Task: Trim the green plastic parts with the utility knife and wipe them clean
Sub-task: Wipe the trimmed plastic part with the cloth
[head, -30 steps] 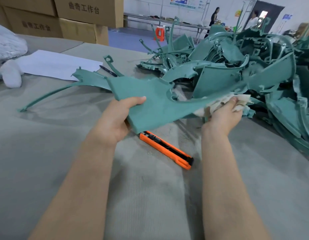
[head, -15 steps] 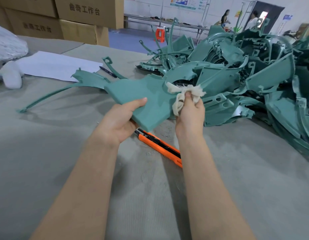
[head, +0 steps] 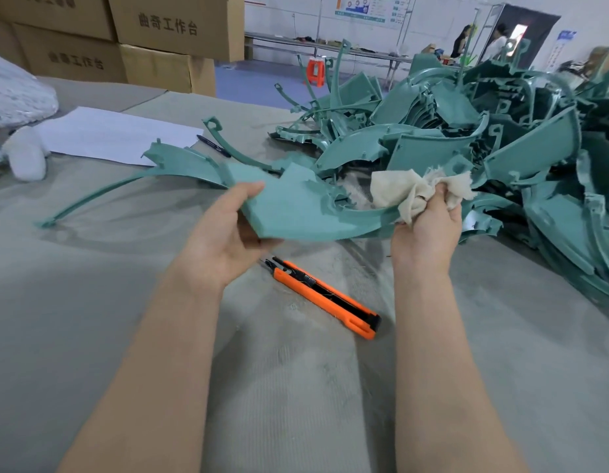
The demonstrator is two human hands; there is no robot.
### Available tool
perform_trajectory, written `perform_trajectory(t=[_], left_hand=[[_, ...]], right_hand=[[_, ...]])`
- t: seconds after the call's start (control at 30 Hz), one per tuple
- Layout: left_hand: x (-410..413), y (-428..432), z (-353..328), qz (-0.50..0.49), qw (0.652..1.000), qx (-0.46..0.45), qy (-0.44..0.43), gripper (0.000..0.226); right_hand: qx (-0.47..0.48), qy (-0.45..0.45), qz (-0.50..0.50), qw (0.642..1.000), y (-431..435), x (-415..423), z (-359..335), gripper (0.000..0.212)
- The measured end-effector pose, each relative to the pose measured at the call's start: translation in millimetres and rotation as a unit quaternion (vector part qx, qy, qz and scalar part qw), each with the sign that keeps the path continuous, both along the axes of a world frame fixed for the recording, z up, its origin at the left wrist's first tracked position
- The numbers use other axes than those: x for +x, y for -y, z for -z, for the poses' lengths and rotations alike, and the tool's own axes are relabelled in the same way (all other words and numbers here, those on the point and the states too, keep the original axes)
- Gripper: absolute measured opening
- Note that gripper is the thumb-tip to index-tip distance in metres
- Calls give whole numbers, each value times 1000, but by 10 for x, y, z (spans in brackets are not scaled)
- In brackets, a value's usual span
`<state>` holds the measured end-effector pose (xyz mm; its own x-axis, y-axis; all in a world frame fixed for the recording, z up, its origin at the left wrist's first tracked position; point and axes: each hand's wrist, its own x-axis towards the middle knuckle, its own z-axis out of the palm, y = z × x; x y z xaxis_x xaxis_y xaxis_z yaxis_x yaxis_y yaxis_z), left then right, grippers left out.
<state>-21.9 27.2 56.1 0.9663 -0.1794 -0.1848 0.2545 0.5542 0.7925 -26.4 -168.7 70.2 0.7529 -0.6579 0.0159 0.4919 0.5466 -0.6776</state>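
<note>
**Wiping position: green plastic part held over the worktop in both hands.**

A white paper sheet and a pen lie towards the far left edge of the worktop. Your left hand grips the part's near left corner, thumb on top and fingers underneath. The part's thin arm curves away left, down towards the worktop. The orange utility knife lies flat on the worktop below the part, between your forearms, and neither hand touches it. Your right hand bunches a cream cloth in curled fingers against the part's right end. The pile of green parts occupies the far right corner.
</note>
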Motion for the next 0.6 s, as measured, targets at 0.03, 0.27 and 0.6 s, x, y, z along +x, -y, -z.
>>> perform_trajectory(t=[0.03,0.27,0.6], left_hand=[[-8,26,5,7,1000,-22,3,23],[-7,42,41,38,999,-2,-17,20],[37,-128,40,-3,998,35,44,24]], right_hand=[[-15,-6,10,1000,-27,1,2,18],[-75,-46,90,992,61,-27,-15,37],[-249,-82,103,960,178,41,58,16]])
